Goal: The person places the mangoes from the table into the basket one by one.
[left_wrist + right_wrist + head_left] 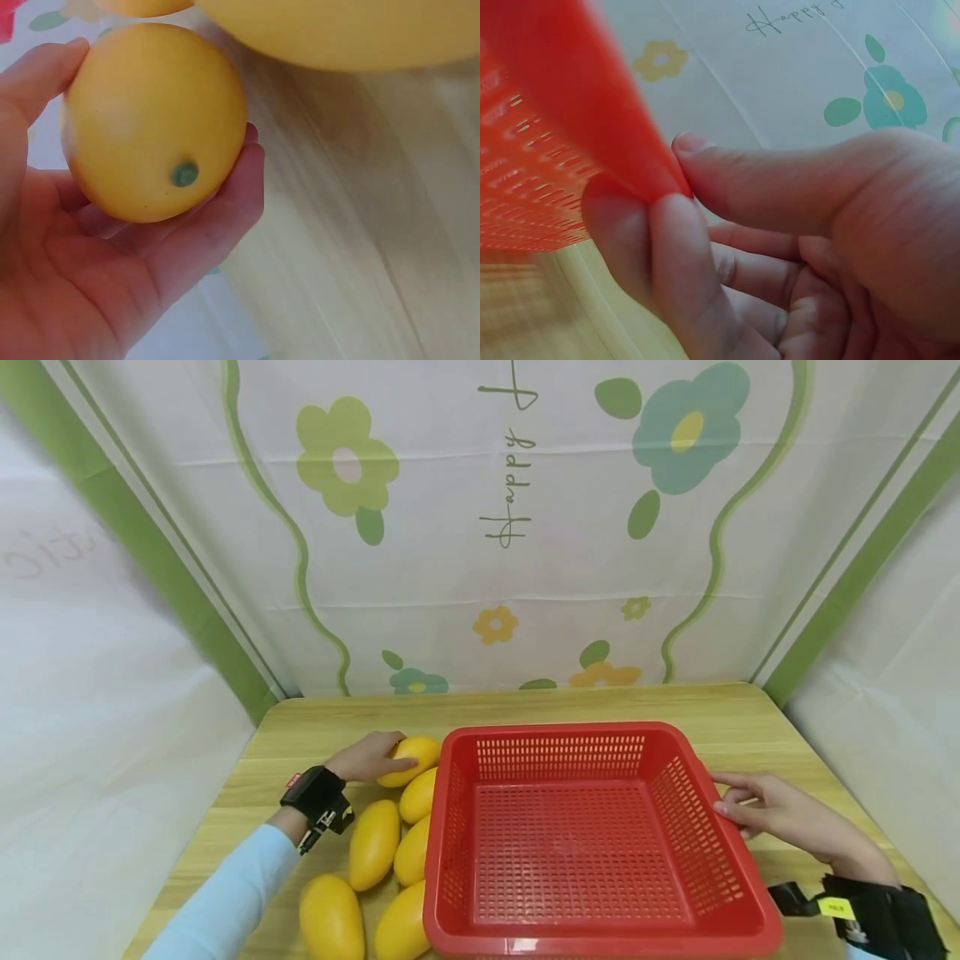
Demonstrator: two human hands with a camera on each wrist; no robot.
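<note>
My left hand (372,757) grips a yellow mango (415,760) at the far end of a group of mangoes. In the left wrist view, thumb and fingers wrap round that mango (154,120), and its green stem spot faces the camera. A red plastic basket (577,940) with slotted walls and a mesh floor stands on the table, with no fruit inside it. My right hand (787,814) holds the basket's right rim. Up close in the right wrist view, the thumb and curled fingers pinch the red rim (641,150).
Several more mangoes (375,845) lie along the basket's left side, some partly hidden by its wall. The wooden table (360,714) ends at a white flowered cloth (435,560) behind, and white cloth sides rise at left and right.
</note>
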